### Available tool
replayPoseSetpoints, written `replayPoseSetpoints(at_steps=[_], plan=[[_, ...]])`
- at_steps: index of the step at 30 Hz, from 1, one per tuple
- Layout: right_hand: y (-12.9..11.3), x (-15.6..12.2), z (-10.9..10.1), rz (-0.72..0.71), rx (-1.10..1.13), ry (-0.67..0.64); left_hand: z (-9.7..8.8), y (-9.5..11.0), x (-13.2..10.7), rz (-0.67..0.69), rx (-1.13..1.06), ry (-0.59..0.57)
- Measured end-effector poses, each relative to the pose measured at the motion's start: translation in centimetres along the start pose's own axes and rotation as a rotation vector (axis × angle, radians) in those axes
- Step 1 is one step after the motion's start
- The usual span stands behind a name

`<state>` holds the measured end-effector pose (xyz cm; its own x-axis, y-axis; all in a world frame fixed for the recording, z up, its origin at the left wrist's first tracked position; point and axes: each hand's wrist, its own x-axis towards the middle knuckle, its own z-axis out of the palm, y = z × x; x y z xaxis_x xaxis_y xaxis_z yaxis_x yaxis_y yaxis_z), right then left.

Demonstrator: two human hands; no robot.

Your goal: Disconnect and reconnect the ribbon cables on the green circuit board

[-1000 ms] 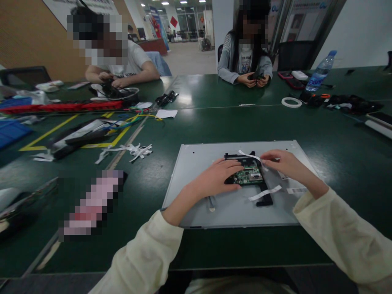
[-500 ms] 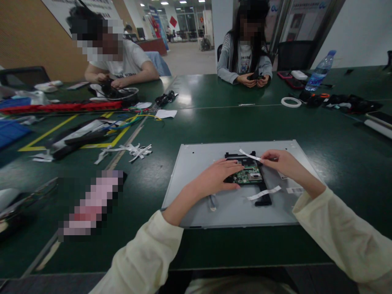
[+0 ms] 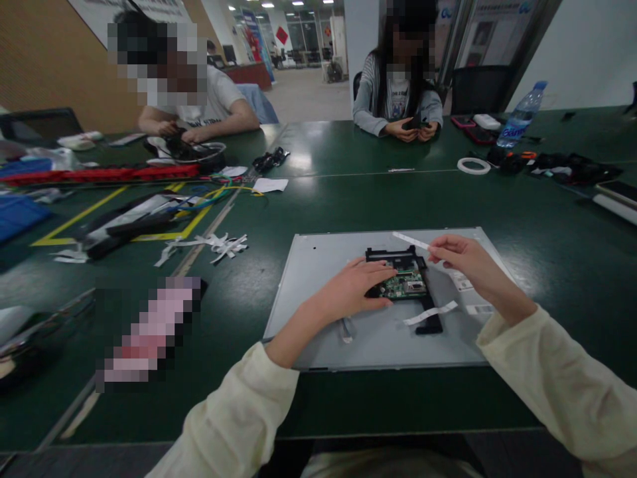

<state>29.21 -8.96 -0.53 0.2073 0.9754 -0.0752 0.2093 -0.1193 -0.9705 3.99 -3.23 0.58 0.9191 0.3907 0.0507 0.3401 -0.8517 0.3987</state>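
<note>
A grey metal panel (image 3: 318, 279) lies flat on the green table in front of me. On it sits a black plastic bracket (image 3: 428, 325) with a green circuit board (image 3: 405, 284). My left hand (image 3: 351, 285) rests on the board's left side, fingers stretched out and holding nothing. Between the thumb and fingertips of my right hand (image 3: 460, 259) is one end of a white strip of tape (image 3: 409, 239); its free end points left above the bracket's top edge. Another white strip (image 3: 430, 313) lies across the bracket's lower arm. A short grey cable (image 3: 345, 330) shows below my left hand.
Loose white strips (image 3: 226, 245) lie left of the panel, beyond a blurred pink object (image 3: 154, 332). A tape roll (image 3: 473, 165) and a water bottle (image 3: 521, 116) are at the back right. Two people sit across the table, each handling something dark.
My right hand has lifted slightly up and to the right with the strip, which now hangs straighter and clear of the bracket. My left hand stays in place.
</note>
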Motion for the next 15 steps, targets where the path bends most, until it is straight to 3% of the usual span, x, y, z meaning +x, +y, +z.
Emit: replayPoseSetpoints(at_steps=[8, 15], plan=[[-0.3, -0.5, 0.3, 0.072, 0.153, -0.076, -0.4, 0.1, -0.2, -0.023, -0.157, 0.104], [-1.1, -1.1, 0.4, 0.064, 0.135, -0.189, -1.1, 0.0, 0.9, -0.278, -0.412, 0.576]])
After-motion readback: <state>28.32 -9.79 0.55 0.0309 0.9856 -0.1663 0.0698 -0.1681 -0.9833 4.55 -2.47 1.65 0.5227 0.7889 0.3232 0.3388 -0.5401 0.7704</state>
